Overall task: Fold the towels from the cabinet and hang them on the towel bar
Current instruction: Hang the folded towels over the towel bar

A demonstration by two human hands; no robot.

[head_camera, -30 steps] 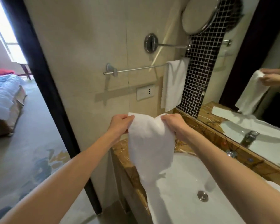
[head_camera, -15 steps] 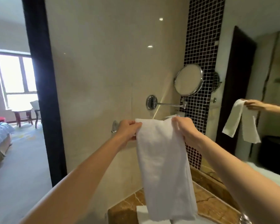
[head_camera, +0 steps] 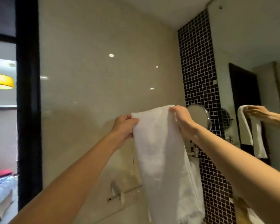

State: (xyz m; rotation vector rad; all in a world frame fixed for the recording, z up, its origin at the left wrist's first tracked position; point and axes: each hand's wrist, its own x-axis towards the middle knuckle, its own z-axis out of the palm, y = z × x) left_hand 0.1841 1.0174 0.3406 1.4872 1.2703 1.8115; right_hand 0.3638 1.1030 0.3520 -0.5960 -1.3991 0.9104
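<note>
The towel (head_camera: 160,151) I held up hid most of the towel bar (head_camera: 132,189), all but its left end and bracket (head_camera: 116,189), and the towel's own lower end ran off the bottom edge. My right hand (head_camera: 183,122) covered the left side of the round mirror (head_camera: 200,116).

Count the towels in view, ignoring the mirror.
1: the white towel, gripped at its top edge by the left hand and right hand, hanging before the towel bar. Others may be hidden behind it.
</note>
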